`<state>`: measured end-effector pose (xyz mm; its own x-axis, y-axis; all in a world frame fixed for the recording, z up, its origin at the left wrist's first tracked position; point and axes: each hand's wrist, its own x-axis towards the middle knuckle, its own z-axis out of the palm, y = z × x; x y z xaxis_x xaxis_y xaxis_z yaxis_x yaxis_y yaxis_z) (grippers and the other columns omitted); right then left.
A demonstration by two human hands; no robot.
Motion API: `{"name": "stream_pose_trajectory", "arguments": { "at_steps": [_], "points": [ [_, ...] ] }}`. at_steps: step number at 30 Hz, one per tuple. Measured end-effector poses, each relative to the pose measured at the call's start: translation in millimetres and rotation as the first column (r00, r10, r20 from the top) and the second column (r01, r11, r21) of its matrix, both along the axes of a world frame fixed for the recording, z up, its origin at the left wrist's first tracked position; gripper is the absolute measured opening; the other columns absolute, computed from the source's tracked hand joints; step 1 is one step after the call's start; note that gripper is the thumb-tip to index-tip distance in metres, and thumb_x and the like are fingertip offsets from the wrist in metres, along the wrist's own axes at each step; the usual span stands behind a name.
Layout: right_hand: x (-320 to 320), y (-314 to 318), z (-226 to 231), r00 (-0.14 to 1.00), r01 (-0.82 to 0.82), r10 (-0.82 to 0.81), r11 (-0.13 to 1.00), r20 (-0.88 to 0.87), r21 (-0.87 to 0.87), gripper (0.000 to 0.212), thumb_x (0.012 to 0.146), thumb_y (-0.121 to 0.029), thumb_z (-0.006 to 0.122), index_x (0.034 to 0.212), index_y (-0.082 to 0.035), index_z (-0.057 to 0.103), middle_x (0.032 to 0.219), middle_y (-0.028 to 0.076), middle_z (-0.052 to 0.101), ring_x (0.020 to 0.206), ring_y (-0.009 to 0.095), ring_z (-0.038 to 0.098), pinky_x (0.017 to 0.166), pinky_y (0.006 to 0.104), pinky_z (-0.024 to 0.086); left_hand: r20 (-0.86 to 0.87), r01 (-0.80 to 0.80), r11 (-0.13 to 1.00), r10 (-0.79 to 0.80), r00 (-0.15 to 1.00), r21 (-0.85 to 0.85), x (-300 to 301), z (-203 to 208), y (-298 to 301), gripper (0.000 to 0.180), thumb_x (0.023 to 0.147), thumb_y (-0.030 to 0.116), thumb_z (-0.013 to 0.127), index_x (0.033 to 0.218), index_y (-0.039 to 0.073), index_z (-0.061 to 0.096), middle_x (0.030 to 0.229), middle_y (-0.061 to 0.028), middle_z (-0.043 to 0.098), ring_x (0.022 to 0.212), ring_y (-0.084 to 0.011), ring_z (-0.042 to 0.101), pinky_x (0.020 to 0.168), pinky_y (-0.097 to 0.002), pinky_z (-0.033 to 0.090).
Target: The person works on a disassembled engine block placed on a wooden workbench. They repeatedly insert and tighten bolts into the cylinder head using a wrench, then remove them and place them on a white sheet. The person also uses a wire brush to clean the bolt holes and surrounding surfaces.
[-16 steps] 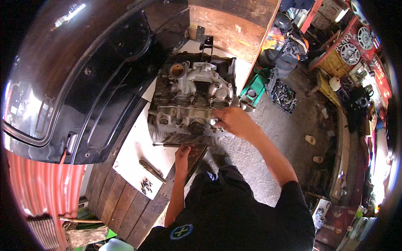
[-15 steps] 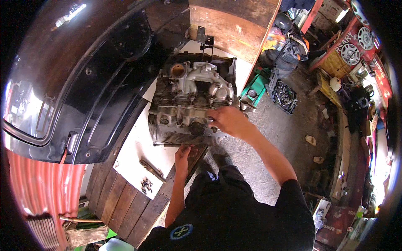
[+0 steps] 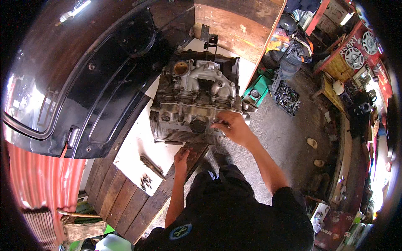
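A grimy metal engine sits on a white board on the bench, with a pale silver manifold on top and a round black cap on the cover facing me. My right hand is at the cover's right end, thumb and fingers pinched together; whatever they hold is too small to make out. Low beside the bench edge, just in front of the engine, my left hand has its fingers curled, their contents hidden. A thin dark rod lies along the engine's near edge.
A dark elongated metal part and several small bolts lie on the board. A black vehicle panel flanks the bench at left. On the floor to the right stand a green container and a crate of metal parts.
My right hand has drawn slightly back toward me and to the right along the engine cover. My left hand has dropped a little away from the engine's near edge. The view has shifted slightly.
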<state>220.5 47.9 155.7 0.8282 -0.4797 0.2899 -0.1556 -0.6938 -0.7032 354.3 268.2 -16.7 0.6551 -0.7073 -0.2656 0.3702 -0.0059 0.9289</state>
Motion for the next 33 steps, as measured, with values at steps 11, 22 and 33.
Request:
{"name": "stream_pose_trajectory", "arguments": {
  "at_steps": [11, 22, 33],
  "points": [
    [-92, 33, -126, 0.665, -0.137, -0.633, 0.419, 0.397, 0.898, 0.01, 0.09, 0.0, 0.063, 0.092, -0.005, 0.054, 0.09, 0.012, 0.066, 0.084, 0.021, 0.067, 0.078, 0.0378, 0.057, 0.047, 0.098, 0.995, -0.099, 0.994, 0.016, -8, 25, -30, 0.018, 0.096, 0.015, 0.056, 0.101, 0.0, 0.065, 0.091, -0.0079, 0.068, 0.083, -0.017, 0.066, 0.076, -0.03, 0.051],
    [-52, 63, -150, 0.435, -0.143, -0.848, 0.267, 0.303, 0.953, 0.013, 0.089, 0.001, 0.064, 0.09, -0.004, 0.052, 0.089, 0.011, 0.065, 0.085, 0.023, 0.066, 0.08, 0.0412, 0.058, 0.205, 0.133, 0.98, -0.161, 0.965, 0.145, -13, 43, -24, 0.019, 0.096, 0.013, 0.054, 0.105, -0.001, 0.063, 0.093, -0.0095, 0.069, 0.085, -0.0174, 0.066, 0.078, -0.03, 0.051],
    [-40, 74, -158, 0.393, -0.188, -0.886, 0.183, 0.245, 0.965, 0.012, 0.092, -0.005, 0.062, 0.091, -0.008, 0.051, 0.088, 0.007, 0.062, 0.084, 0.019, 0.065, 0.08, 0.0366, 0.058, 0.088, 0.144, 0.984, -0.153, 0.984, 0.105, -5, 17, -10, 0.022, 0.097, 0.014, 0.053, 0.107, -0.004, 0.062, 0.099, -0.0117, 0.068, 0.087, -0.0209, 0.067, 0.077, -0.0326, 0.054]
  ]
}}
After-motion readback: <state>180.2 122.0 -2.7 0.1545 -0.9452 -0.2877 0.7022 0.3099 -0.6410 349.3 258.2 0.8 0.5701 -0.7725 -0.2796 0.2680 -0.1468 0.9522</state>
